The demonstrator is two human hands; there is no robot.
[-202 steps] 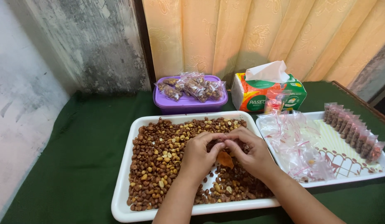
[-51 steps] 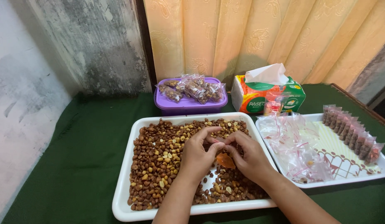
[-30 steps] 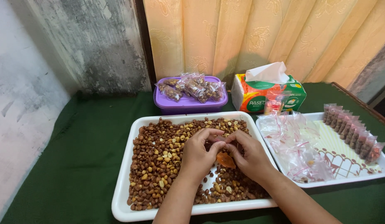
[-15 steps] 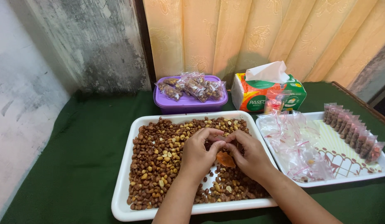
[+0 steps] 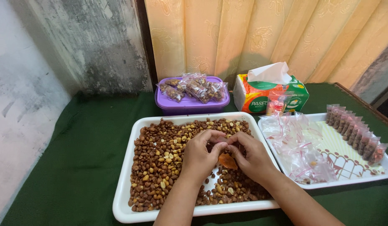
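The left hand (image 5: 199,157) and right hand (image 5: 251,157) meet over the white tray (image 5: 126,167) of peanuts (image 5: 160,159); both grips seem pinched on a small clear bag (image 5: 221,146), being filled; next, probably, careful sealing; an orange scoop (image 5: 227,161) lies beneath.

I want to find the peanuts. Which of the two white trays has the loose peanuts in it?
The white tray under both hands, left hand and right hand, holds the loose peanuts. The other tray, on the right, holds little plastic bags instead.
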